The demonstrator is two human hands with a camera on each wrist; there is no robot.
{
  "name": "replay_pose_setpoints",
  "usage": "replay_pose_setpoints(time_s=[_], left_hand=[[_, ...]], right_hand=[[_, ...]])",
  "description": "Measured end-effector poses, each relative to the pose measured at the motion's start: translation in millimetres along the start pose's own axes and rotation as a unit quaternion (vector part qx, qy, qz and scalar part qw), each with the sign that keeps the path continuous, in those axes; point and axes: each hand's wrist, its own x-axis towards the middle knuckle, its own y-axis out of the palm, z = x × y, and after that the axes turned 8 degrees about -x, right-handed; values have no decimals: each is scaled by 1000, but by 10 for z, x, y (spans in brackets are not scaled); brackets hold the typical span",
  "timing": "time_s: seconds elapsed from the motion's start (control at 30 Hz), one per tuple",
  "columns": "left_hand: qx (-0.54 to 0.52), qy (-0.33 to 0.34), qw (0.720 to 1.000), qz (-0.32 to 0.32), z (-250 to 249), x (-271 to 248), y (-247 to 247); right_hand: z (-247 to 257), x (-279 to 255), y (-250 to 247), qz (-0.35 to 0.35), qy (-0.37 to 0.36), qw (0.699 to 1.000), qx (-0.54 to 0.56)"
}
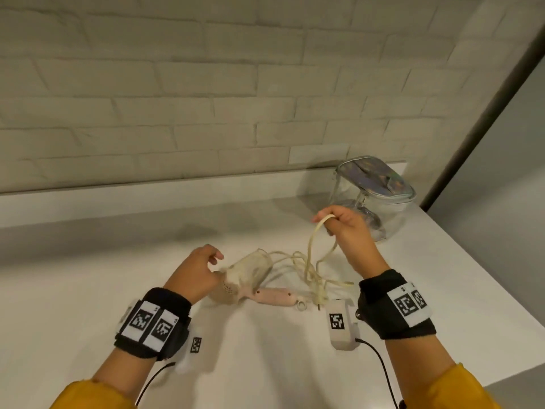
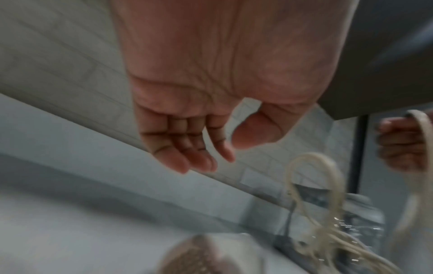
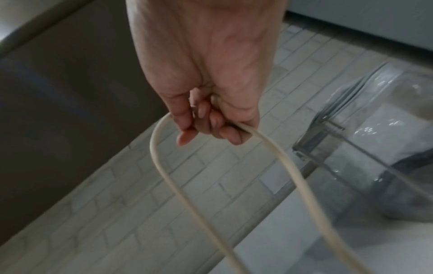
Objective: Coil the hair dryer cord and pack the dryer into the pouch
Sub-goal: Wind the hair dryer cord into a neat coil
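Note:
A pale pink hair dryer [image 1: 250,276] lies on the white counter [image 1: 88,276], its folded handle [image 1: 277,297] pointing right. Its cream cord [image 1: 306,261] sprawls in loose tangled loops to the right of it. My right hand [image 1: 345,228] holds one loop of the cord [image 3: 164,166] lifted above the counter, fingers curled round it. My left hand [image 1: 203,267] hovers just left of the dryer's body with relaxed fingers [image 2: 187,157], holding nothing. The clear pouch [image 1: 371,196] with an iridescent top stands behind my right hand.
A white brick wall [image 1: 206,98] runs along the back of the counter. A dark vertical edge [image 1: 486,113] and the counter's right edge lie beyond the pouch. A white tagged device [image 1: 339,323] with a black cable lies near my right wrist.

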Motion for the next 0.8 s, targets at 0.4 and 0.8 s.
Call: replay_pose_setpoints(time_s=[0.4, 0.8], left_hand=[[1, 131, 985, 113, -774, 227, 822], [-59, 57, 994, 75, -771, 553, 918]], right_hand=[[502, -98, -135, 14, -273, 949, -156], [392, -321, -848, 5, -131, 928, -348]])
